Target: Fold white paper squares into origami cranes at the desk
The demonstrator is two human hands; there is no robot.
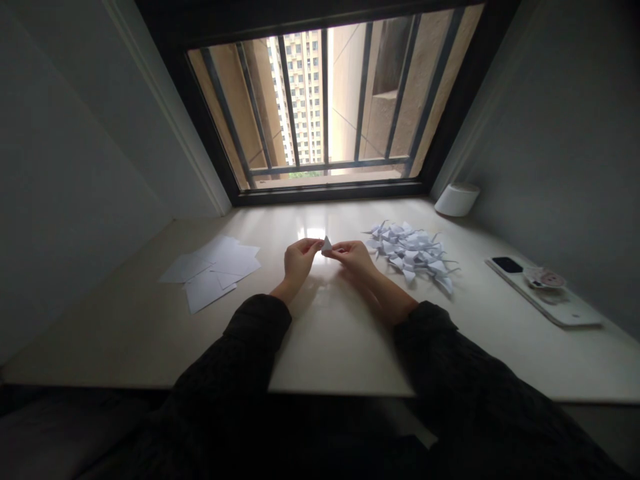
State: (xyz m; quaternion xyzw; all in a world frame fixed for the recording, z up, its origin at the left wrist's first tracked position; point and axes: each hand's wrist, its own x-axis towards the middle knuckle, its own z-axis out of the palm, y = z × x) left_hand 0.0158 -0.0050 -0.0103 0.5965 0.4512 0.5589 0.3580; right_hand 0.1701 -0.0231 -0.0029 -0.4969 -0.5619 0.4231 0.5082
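White folded paper triangle [327, 244], its point and long axis upright, sits at centre frame, pinched between the fingertips of the left hand [299, 259] and right hand [354, 259], which hold it up off the pale desk [320, 347] from both sides. Folded paper cranes [410, 253] heap just right; loose white sheets [213, 270] lie left.

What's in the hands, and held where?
A folded paper, pinched at its base by the fingertips of the left hand and the right hand; its pointed top stands free.
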